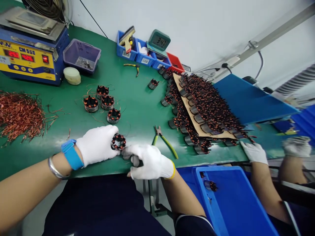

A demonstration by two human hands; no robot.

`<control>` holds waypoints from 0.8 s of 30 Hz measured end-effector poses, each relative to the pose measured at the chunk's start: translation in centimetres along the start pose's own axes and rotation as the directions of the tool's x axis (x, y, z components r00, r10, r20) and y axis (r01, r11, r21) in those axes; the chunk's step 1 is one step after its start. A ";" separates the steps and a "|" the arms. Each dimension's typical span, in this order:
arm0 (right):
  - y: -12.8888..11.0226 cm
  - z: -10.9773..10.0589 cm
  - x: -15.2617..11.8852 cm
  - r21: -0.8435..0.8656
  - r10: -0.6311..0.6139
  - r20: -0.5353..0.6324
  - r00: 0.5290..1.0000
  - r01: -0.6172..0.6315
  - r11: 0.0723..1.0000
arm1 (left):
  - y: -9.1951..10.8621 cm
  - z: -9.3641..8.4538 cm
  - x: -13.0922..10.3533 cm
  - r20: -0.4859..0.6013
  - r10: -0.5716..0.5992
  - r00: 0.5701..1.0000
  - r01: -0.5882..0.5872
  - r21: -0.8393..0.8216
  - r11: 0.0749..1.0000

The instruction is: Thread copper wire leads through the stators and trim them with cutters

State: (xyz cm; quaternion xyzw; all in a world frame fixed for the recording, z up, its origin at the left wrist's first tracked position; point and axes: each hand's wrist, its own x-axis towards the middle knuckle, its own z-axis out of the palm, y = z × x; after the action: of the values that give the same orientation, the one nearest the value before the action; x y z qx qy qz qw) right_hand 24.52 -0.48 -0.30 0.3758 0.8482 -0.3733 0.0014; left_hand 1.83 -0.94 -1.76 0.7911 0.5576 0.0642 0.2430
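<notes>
My left hand [98, 145], in a white glove with a blue wrist strap, is closed around a round motor stator [118, 142] with copper windings, near the table's front edge. Just to its right, my right hand [147, 161], gloved in white with a yellow cuff, touches the stator's lower right side with its fingertips; the fingers are bent together, and anything pinched between them is too small to make out. Several similar stators [114, 116] with loose wires stand behind my left hand. Green-handled cutters [159, 131] lie spread on the table to the right.
A heap of copper wire scraps [19, 114] lies left, below a soldering station [31, 49] and purple bin [82, 54]. Stacked stators [209, 105] fill the right side. A blue tray [231, 196] sits below the edge. Another person's gloved hand [254, 152] is at far right.
</notes>
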 end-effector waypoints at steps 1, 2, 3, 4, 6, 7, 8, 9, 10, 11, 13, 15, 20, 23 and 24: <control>0.0 0.1 -0.1 0.055 -0.011 -0.001 1.000 0.011 0.998 | -0.2 -0.1 0.0 0.010 0.045 0.999 -0.045 -0.038 0.998; 0.0 0.1 -0.2 0.109 0.012 -0.046 0.999 -0.007 0.994 | -0.3 -0.3 -0.1 0.020 0.085 0.996 -0.083 -0.083 0.993; 0.1 0.2 -0.1 0.150 0.065 -0.130 0.989 -0.045 0.988 | -0.5 -0.6 -0.3 0.031 0.112 0.993 -0.107 -0.133 0.985; 0.0 0.3 0.0 0.173 0.129 -0.237 0.963 -0.089 0.981 | -0.6 -0.9 -0.4 0.036 0.118 0.992 -0.110 -0.185 0.977; -0.2 0.6 0.4 0.174 0.212 -0.427 0.879 -0.151 0.973 | -0.6 -1.6 -0.6 0.043 0.087 0.995 -0.072 -0.280 0.957; -0.4 0.9 0.7 0.163 0.215 -0.490 0.845 -0.154 0.975 | -0.3 -1.7 -0.7 0.036 0.057 0.998 -0.043 -0.311 0.950; -0.6 1.1 0.9 0.150 0.203 -0.535 0.820 -0.144 0.978 | 0.0 -1.7 -0.7 0.010 0.016 1.000 -0.011 -0.325 0.946; -0.8 1.2 1.1 0.135 0.186 -0.569 0.801 -0.132 0.982 | 0.3 -1.6 -0.6 -0.030 -0.033 0.999 0.021 -0.325 0.945; -1.0 1.2 1.2 0.127 0.174 -0.598 0.783 -0.123 0.984 | 0.7 -1.4 -0.5 -0.068 -0.081 0.994 0.056 -0.312 0.949; -1.1 1.1 1.2 0.133 0.171 -0.618 0.767 -0.113 0.985 | 1.0 -1.1 -0.4 -0.095 -0.125 0.988 0.093 -0.287 0.954; -1.1 0.6 1.2 0.217 0.172 -0.607 0.776 -0.046 0.975 | 1.5 -0.5 -0.2 -0.109 -0.173 0.979 0.146 -0.224 0.964; -0.9 -0.1 1.2 0.375 0.164 -0.555 0.816 0.070 0.924 | 1.8 -0.1 0.0 -0.098 -0.164 0.982 0.146 -0.168 0.975; -0.7 -1.0 3.0 0.663 0.222 -0.447 0.867 0.155 0.732 | 1.6 -0.4 -0.1 -0.091 -0.043 0.995 0.028 -0.169 0.985; -0.7 -1.2 4.3 0.754 0.211 -0.447 0.869 0.240 0.611 | 1.2 -0.8 0.0 -0.038 0.019 0.999 -0.028 -0.240 0.970; -0.7 -1.3 4.6 0.770 0.210 -0.452 0.867 0.260 0.582 | 1.0 -0.9 0.1 -0.021 0.032 0.999 -0.036 -0.262 0.964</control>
State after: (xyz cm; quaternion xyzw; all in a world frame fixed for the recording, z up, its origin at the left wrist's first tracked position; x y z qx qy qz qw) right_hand 21.16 2.94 -0.23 0.4039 0.5575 -0.6088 -0.3942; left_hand 2.42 -0.88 -0.54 0.7610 0.5326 0.1481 0.3396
